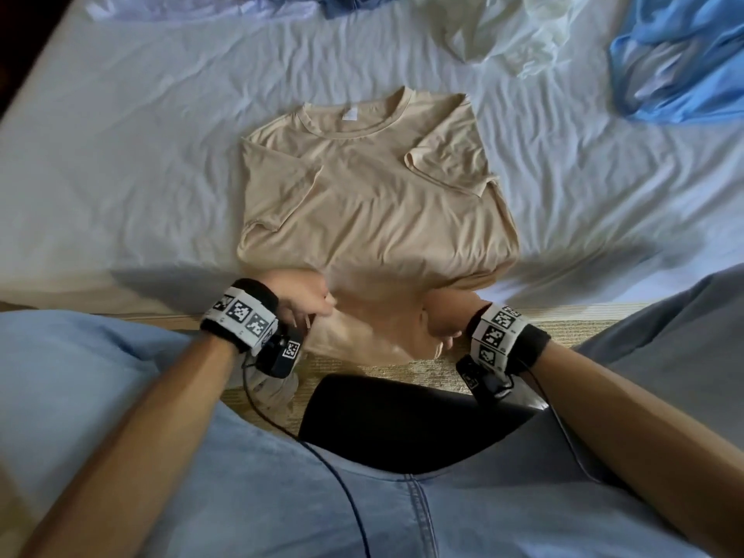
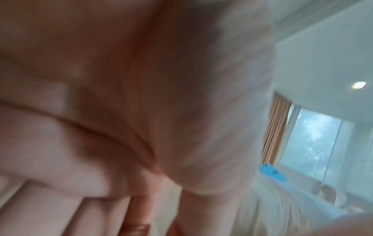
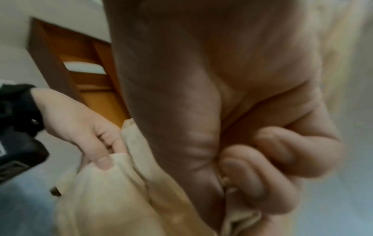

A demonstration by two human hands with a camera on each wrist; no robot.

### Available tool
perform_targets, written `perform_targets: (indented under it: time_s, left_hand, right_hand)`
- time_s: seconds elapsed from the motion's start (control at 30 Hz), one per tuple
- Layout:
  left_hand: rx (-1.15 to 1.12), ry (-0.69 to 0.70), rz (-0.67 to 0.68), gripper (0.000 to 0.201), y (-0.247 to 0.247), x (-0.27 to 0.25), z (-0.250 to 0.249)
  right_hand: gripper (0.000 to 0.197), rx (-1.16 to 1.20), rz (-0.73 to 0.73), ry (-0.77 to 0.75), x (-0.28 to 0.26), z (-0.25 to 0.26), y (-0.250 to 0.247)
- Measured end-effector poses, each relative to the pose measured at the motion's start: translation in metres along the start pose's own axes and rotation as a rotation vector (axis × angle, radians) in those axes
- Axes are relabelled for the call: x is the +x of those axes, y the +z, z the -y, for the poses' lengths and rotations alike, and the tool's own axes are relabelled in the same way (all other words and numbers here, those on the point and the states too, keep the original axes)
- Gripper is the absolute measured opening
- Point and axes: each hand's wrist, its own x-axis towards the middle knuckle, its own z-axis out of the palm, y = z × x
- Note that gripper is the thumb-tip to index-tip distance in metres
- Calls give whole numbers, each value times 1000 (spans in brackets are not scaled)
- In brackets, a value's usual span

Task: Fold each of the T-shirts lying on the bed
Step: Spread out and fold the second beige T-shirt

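A beige T-shirt lies face up on the white bed sheet, collar at the far side and both sleeves folded inward. Its lower part hangs over the near bed edge. My left hand grips the hem at the left corner, and my right hand grips it at the right corner. In the right wrist view my right hand's curled fingers pinch the beige cloth, and my left hand holds the other corner. The left wrist view is a blur of palm and fingers.
Other garments lie at the far side of the bed: a bright blue one at the right, a pale white one beside it, and blue-grey ones at the top. A dark chair seat and a woven mat are below my hands.
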Motion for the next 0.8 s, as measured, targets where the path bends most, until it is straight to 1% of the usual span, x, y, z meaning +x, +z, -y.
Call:
perform_targets:
  time_s: [0.03,0.1,0.13,0.17,0.2,0.23,0.27,0.33,0.37,0.4,0.43,0.47,0.5,0.57,0.63,0.67,0.73,0.77,0.8]
  left_hand:
    - [-21,55,-57,28,-9,-7,0]
    - [-7,161,-213,28,-25,-22,-1]
    - [0,186,-295,26,-30,-28,0]
    - [-24,206,-362,22,-35,-35,-1]
    - [-86,243,-396,23,-39,-40,-1]
    - [-185,314,-383,27,-42,-44,1]
    - [-314,407,-338,29,-45,-49,1]
    - [-584,583,-245,19,-51,-58,2]
    - [-714,642,-228,19,-55,-64,2]
    - [-848,696,-215,21,-59,-68,2]
    - [-971,750,-203,23,-64,-72,3]
    - [-1091,793,-197,25,-67,-73,5]
    - [-1194,823,-213,27,-69,-73,8]
    - [-1329,806,-331,34,-72,-68,14]
    - [-1340,732,-486,34,-73,-60,19]
    - [-1313,690,-554,32,-73,-56,20]
    - [-1207,573,-684,31,-68,-49,21]
    - [-1143,507,-749,31,-66,-47,20]
    - [-1092,449,-810,30,-64,-46,18]
  right_hand:
    - [21,13,-42,-34,-7,5,-10]
    - [7,85,-162,-124,-18,10,-30]
    - [11,169,-197,-178,-23,10,-37]
    - [20,290,-195,-243,-31,10,-46]
    - [26,434,-150,-297,-40,9,-53]
    - [27,557,-104,-340,-48,8,-59]
    - [27,645,-68,-373,-55,4,-67]
    - [25,781,-27,-471,-65,-5,-80]
    - [22,898,-20,-546,-69,-8,-87]
    - [22,1071,-42,-613,-68,-12,-91]
    - [24,1268,-100,-654,-67,-14,-94]
    - [28,1436,-191,-662,-65,-16,-96]
    - [32,1558,-288,-634,-62,-17,-97]
    - [40,1681,-411,-535,-53,-20,-95]
    - [36,1699,-492,-427,-48,-21,-91]
    - [30,1704,-536,-384,-47,-22,-89]
    - [8,1702,-632,-332,-45,-21,-88]
    - [7,1700,-676,-309,-45,-19,-88]
    - [13,1704,-706,-290,-43,-19,-88]
